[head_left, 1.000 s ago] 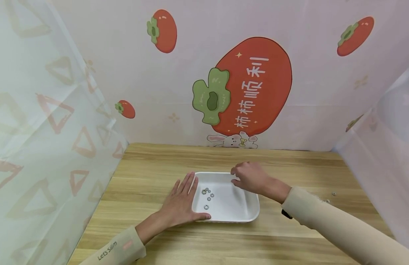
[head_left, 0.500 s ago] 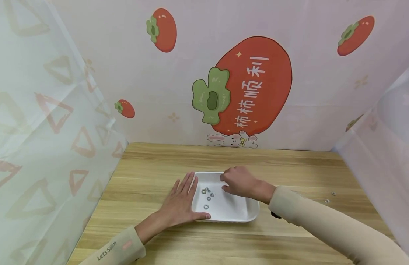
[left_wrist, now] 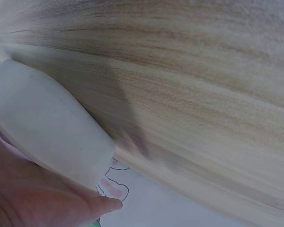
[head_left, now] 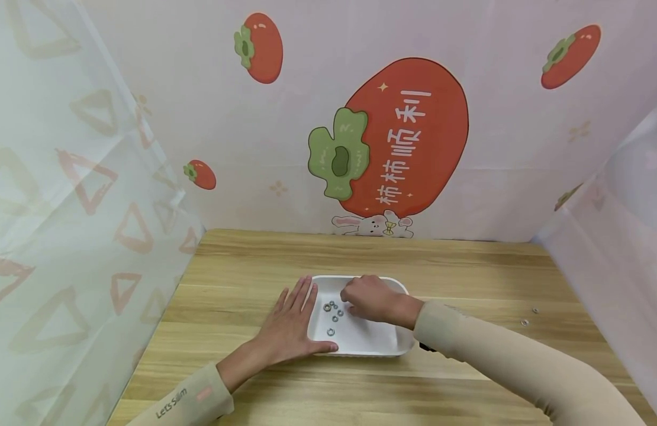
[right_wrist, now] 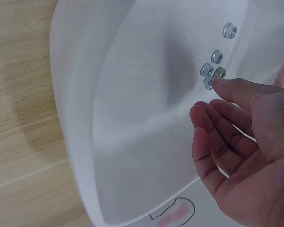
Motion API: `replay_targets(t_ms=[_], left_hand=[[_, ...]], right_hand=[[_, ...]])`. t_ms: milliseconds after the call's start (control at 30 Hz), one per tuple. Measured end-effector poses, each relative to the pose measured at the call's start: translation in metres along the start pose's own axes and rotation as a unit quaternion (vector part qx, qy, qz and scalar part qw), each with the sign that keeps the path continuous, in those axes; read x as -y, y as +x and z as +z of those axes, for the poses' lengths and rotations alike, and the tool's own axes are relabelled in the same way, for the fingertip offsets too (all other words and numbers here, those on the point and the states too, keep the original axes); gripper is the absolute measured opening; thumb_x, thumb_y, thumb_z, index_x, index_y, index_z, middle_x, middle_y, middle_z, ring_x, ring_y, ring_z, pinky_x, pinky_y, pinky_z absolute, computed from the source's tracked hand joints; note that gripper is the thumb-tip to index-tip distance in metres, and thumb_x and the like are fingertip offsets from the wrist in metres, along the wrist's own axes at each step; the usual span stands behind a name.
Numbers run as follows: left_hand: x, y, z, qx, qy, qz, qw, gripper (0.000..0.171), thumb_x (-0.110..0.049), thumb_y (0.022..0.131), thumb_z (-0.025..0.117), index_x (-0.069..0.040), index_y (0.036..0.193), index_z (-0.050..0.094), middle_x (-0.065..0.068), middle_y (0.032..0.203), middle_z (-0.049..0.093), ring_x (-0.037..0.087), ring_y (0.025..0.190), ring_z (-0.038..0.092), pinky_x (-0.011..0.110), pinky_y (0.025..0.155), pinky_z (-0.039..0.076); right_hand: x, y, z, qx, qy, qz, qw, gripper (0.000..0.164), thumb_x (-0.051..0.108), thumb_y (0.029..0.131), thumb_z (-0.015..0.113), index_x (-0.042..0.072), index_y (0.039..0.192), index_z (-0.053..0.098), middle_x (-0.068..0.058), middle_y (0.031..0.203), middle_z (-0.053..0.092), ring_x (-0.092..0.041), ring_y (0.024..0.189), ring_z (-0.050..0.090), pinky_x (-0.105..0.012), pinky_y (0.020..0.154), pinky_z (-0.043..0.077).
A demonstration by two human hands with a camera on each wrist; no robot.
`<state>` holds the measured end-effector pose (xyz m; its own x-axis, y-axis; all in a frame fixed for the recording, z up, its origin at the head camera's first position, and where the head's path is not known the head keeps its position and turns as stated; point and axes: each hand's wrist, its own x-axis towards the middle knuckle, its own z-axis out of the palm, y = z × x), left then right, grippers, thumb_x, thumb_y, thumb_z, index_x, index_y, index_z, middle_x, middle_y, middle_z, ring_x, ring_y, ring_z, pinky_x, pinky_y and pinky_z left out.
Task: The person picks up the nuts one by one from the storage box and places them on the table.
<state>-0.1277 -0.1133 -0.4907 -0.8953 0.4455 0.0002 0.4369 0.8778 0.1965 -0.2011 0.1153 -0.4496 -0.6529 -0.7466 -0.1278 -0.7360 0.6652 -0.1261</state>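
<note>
A white tray [head_left: 368, 343] sits on the wooden table. Several small metal flange nuts [head_left: 331, 332] lie toward its left side; one of them, a yellowish nut [right_wrist: 219, 72], stands out from the silvery ones. My left hand [head_left: 288, 325] rests spread along the tray's left edge, its thumb lying on the near rim. Over the tray's middle is my right hand [head_left: 370, 299], just right of the nuts. In the right wrist view its fingers [right_wrist: 213, 137] are loosely curled, the thumb apart from them, and nothing shows between. The left wrist view shows the tray's outer wall [left_wrist: 47, 118].
Two small nuts [head_left: 524, 322] lie on the wooden table [head_left: 467, 378] well to the right of the tray. A printed cloth backdrop [head_left: 286, 219] rises behind the table, with similar cloths at both sides.
My right hand has moved left and somewhat nearer, from the tray's far right to above its middle beside the nuts. The left hand and tray stay put.
</note>
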Motion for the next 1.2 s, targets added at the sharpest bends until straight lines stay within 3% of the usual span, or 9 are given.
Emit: replay_targets(t_ms=[200,733,900,1200], left_hand=[[0.001,0.000,0.001,-0.003,0.001,0.001,1.0000,0.134,-0.091,0.080,0.060,0.002,0.168,0.019,0.020,0.177,0.012,0.034,0.164,0.011,0.058,0.130,0.015],[0.001,0.000,0.000,-0.008,0.003,0.006,0.9999,0.133,-0.091,0.080,0.059,0.002,0.168,0.019,0.021,0.176,0.013,0.035,0.164,0.011,0.059,0.130,0.016],[0.000,0.000,0.000,-0.005,0.002,0.004,1.0000,0.134,-0.091,0.080,0.059,0.001,0.168,0.019,0.020,0.176,0.012,0.034,0.164,0.011,0.058,0.130,0.016],[0.001,-0.001,0.002,-0.009,0.007,0.007,0.9999,0.133,-0.092,0.081,0.058,0.001,0.168,0.019,0.020,0.176,0.012,0.034,0.164,0.011,0.058,0.130,0.017]], right_hand=[[0.002,0.006,0.006,-0.001,0.000,-0.019,1.000,0.017,0.014,0.090,0.084,0.012,0.107,0.083,0.001,0.096,0.079,-0.007,0.071,0.057,-0.025,0.067,0.053],[0.007,0.016,0.017,-0.004,-0.039,-0.030,0.999,0.002,0.016,0.091,0.082,0.015,0.092,0.081,0.005,0.078,0.072,-0.007,0.063,0.050,-0.021,0.056,0.044],[0.009,0.016,0.018,-0.008,-0.045,-0.035,0.998,0.007,0.014,0.092,0.080,0.016,0.085,0.080,0.005,0.073,0.068,-0.008,0.060,0.048,-0.022,0.053,0.041],[0.012,0.017,0.020,0.001,-0.058,-0.040,0.998,0.009,0.015,0.096,0.078,0.016,0.087,0.079,0.006,0.074,0.066,-0.007,0.061,0.048,-0.021,0.056,0.042]])
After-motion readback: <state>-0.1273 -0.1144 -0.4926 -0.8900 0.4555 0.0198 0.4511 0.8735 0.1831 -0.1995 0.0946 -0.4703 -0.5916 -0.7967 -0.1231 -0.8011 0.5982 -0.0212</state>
